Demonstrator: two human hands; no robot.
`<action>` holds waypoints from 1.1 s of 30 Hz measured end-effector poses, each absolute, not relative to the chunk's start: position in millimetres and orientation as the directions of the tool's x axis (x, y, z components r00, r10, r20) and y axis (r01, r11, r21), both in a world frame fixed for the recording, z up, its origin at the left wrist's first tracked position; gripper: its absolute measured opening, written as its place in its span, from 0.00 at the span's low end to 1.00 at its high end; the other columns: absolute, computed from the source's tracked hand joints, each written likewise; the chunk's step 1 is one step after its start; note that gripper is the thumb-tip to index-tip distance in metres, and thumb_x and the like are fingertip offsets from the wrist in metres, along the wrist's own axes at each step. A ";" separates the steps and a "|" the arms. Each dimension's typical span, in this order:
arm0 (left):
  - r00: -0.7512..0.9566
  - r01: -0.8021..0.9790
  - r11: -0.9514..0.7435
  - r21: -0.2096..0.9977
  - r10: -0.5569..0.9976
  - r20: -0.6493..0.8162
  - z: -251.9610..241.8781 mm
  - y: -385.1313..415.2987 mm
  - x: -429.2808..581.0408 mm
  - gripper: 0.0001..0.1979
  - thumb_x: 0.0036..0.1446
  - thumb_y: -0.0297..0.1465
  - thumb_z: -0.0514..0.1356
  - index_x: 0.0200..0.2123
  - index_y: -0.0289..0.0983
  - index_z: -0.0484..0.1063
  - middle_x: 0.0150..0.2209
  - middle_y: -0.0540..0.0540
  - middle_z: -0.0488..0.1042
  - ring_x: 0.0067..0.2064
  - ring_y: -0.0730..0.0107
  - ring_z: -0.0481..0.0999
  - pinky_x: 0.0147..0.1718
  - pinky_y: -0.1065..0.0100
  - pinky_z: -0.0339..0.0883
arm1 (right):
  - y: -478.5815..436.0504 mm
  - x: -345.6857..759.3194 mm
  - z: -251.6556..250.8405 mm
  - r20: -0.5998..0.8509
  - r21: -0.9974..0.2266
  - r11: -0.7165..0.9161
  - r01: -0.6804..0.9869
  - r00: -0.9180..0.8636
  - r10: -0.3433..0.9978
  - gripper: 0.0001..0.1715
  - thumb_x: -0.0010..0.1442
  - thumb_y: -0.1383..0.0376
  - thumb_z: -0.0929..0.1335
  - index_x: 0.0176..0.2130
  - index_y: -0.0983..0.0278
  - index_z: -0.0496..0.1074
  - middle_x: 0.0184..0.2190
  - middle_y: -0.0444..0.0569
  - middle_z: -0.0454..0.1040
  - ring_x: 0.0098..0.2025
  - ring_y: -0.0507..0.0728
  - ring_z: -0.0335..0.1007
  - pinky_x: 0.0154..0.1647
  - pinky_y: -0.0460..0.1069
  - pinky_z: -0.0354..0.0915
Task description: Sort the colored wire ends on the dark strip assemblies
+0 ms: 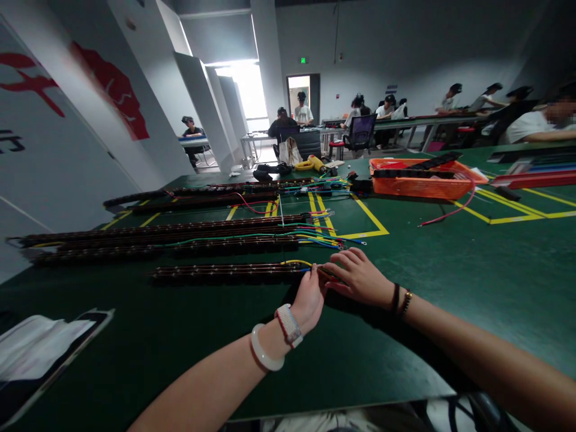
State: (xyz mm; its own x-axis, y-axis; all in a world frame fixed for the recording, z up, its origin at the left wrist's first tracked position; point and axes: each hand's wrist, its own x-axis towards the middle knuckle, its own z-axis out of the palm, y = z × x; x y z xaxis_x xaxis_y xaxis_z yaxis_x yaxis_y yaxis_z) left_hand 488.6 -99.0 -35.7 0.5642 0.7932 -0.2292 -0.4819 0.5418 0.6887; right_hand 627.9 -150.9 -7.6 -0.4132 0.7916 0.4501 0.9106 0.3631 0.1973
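- Black cable chain (225, 274), one, lies on the green table (450, 264) directly before the person, nearest of the chains; its right end meets the hands.
- Its long axis runs left to right across the view, roughly parallel to the table's near edge; the end with wires points right.
- Two wires can be told apart at that end, one yellow wire (297, 262) and one blue wire (306, 270); others are too small to count.
- Left hand (309, 300), one: thumb and fingers closed on wires just beyond the chain's end. Its wrist bears one watch (289, 326) and one white bangle (265, 348).
- Right hand (360, 279), one: fingers bent, tips beside the left; I cannot tell whether they grip anything. Two bands circle its wrist.
- Behind lie at least two longer chains (157, 228), similarly aligned, loose wire ends rightward.
- One orange basket (414, 189) stands farther back, right, holding two black strips (416, 174).
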 end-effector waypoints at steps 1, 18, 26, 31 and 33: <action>0.569 -0.477 0.545 0.689 0.789 -0.231 -34.6 -99.1 488.1 0.09 0.61 0.33 0.52 0.32 0.35 0.68 0.34 0.46 0.75 0.40 0.70 0.75 0.46 0.65 0.66 | -152.3 632.8 -3.7 0.454 0.189 0.370 0.910 -0.415 0.788 0.20 0.62 0.54 0.62 0.47 0.63 0.70 0.41 0.53 0.71 0.44 0.59 0.61 0.50 0.55 0.52; 0.578 -0.478 0.506 0.718 0.797 -0.177 -34.5 -99.5 488.0 0.08 0.61 0.34 0.54 0.35 0.36 0.67 0.40 0.43 0.75 0.47 0.68 0.74 0.52 0.62 0.63 | -150.0 638.5 -2.3 0.418 0.082 0.245 0.966 -0.256 0.871 0.14 0.62 0.59 0.62 0.32 0.64 0.71 0.30 0.49 0.71 0.34 0.55 0.62 0.39 0.51 0.51; 0.578 -0.479 0.494 0.725 0.800 -0.163 -34.6 -99.4 485.6 0.09 0.61 0.32 0.53 0.33 0.32 0.69 0.41 0.37 0.75 0.50 0.62 0.73 0.56 0.55 0.57 | -120.8 658.2 -20.0 0.432 -0.146 0.093 0.985 -0.021 0.902 0.14 0.60 0.56 0.65 0.30 0.63 0.71 0.32 0.49 0.74 0.38 0.56 0.65 0.39 0.50 0.52; 0.581 -0.462 0.495 0.736 0.796 -0.170 -33.2 -99.2 484.6 0.12 0.62 0.31 0.50 0.31 0.33 0.70 0.39 0.38 0.76 0.49 0.62 0.73 0.56 0.56 0.58 | -107.2 657.3 -28.0 0.416 -0.087 0.066 0.994 -0.024 0.909 0.13 0.58 0.57 0.67 0.28 0.63 0.72 0.34 0.50 0.75 0.39 0.58 0.66 0.41 0.51 0.52; 0.581 -0.453 0.498 0.739 0.794 -0.179 -32.2 -99.5 484.2 0.12 0.63 0.31 0.50 0.32 0.33 0.70 0.40 0.38 0.76 0.50 0.62 0.73 0.56 0.56 0.58 | -106.6 658.4 -29.3 0.405 -0.088 0.078 0.993 -0.036 0.914 0.13 0.59 0.58 0.66 0.29 0.63 0.73 0.33 0.49 0.76 0.38 0.57 0.66 0.40 0.51 0.53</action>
State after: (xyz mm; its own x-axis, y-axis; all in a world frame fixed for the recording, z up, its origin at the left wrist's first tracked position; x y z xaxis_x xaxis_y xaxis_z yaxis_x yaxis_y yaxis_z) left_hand 484.2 -99.5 -32.2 0.5812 0.7938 -0.1791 -0.4528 0.4983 0.7394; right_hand 658.4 -106.6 -29.3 -0.0356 0.9138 0.4046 0.9931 0.0776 -0.0878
